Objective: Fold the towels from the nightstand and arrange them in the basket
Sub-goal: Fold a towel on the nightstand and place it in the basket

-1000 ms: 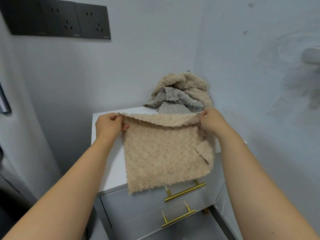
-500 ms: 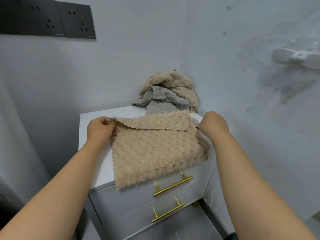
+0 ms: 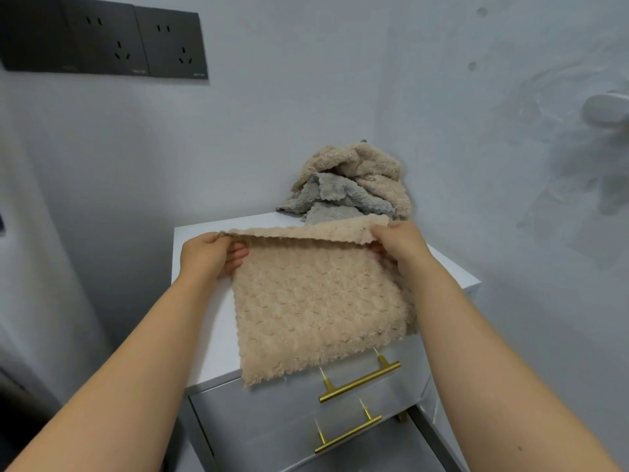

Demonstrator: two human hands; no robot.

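Pinches the far corners of the beige towel (image 3: pixel 316 308) with left hand (image 3: pixel 207 257) and right hand (image 3: pixel 398 247), fingers curled round the lifted hem. Drapes it over the nightstand (image 3: pixel 200 318) top, hem running side to side, near edge hanging past the nightstand front. Probably calls for folding toward that front, both hands equally near. Hides most fingertips under cloth. Leaves the crumpled pile (image 3: pixel 354 185) at the nightstand's back corner. Shows no basket.

White nightstand (image 3: pixel 221 349) bears a beige towel (image 3: pixel 316 311) overhanging its front edge; a crumpled towel pile (image 3: pixel 354 185) sits at its back.

Pale grey walls (image 3: pixel 272 131) meet in a corner behind a white nightstand (image 3: pixel 214 335) with brass drawer handles (image 3: pixel 359 383); black sockets (image 3: pixel 102 42) sit upper left.
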